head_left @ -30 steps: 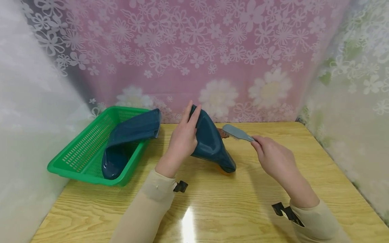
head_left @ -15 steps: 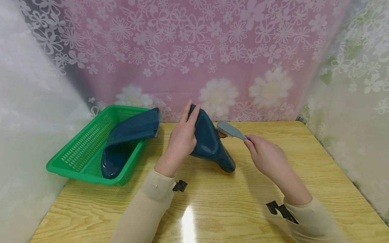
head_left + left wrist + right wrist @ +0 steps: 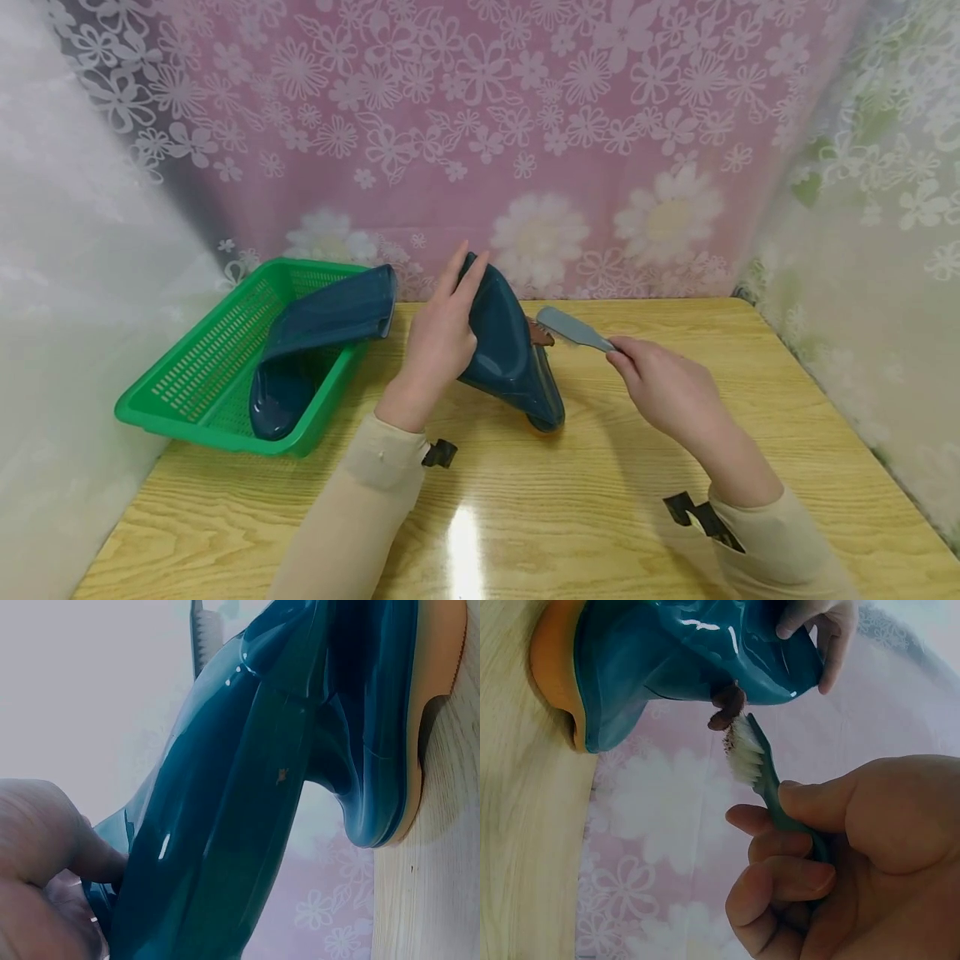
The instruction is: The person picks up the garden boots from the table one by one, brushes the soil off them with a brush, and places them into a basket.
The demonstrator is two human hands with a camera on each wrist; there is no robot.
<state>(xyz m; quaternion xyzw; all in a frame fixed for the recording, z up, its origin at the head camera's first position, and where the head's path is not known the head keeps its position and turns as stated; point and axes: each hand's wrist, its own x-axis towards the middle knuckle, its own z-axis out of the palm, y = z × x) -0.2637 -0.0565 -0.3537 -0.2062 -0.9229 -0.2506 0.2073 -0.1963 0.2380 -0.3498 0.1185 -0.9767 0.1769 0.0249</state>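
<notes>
My left hand (image 3: pixel 438 337) grips the top of a dark blue rubber boot (image 3: pixel 498 333), pinching the rim of its shaft. The boot leans over the table, its orange sole (image 3: pixel 551 667) against the wood in the right wrist view. A brown clump (image 3: pixel 729 705) sticks to the shaft's side. Between curled fingers and thumb, my right hand (image 3: pixel 671 383) holds a grey-handled brush (image 3: pixel 570 327) by its handle. Its white bristles (image 3: pixel 744 754) have dark specks and are right at the clump; whether they touch it I cannot tell.
At the left stands a green plastic basket (image 3: pixel 217 446). Another blue rubber boot (image 3: pixel 322 317) lies in it, the shaft sticking out over the right rim. The wooden table (image 3: pixel 600 517) ends at a flowered pink curtain (image 3: pixel 450 125) behind.
The boot has shifted a little left with my left hand and turned, so more of the clump shows. The brush came left to the clump, then drew back slightly right and down.
</notes>
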